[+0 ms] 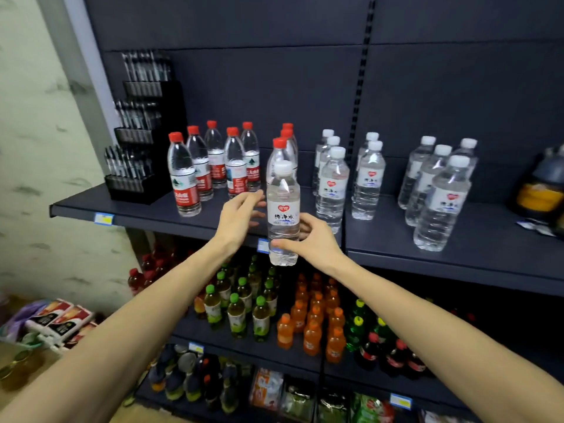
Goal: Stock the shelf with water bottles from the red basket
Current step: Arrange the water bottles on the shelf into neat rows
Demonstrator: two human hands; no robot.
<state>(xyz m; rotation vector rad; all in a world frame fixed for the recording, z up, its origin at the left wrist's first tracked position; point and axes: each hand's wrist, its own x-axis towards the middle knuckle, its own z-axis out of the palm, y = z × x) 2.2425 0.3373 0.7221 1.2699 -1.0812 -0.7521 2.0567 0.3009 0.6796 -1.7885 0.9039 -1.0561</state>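
My right hand [314, 239] grips a clear white-capped water bottle [283, 209] around its lower half and holds it upright in front of the dark shelf's [158, 213] front edge. My left hand [241, 216] hovers just left of the bottle with fingers loosely spread, holding nothing. On the shelf behind stand several red-capped water bottles [183, 175] to the left and several white-capped bottles [334, 181] to the right. More white-capped bottles [439, 196] stand further right. The red basket is out of view.
A black tiered display of pens [140, 148] fills the shelf's left end. A dark jar with an orange label [540, 190] sits at far right. Lower shelves hold green-capped tea bottles [238, 312], orange drinks [314, 322] and cola. Packaged goods lie on the floor at left.
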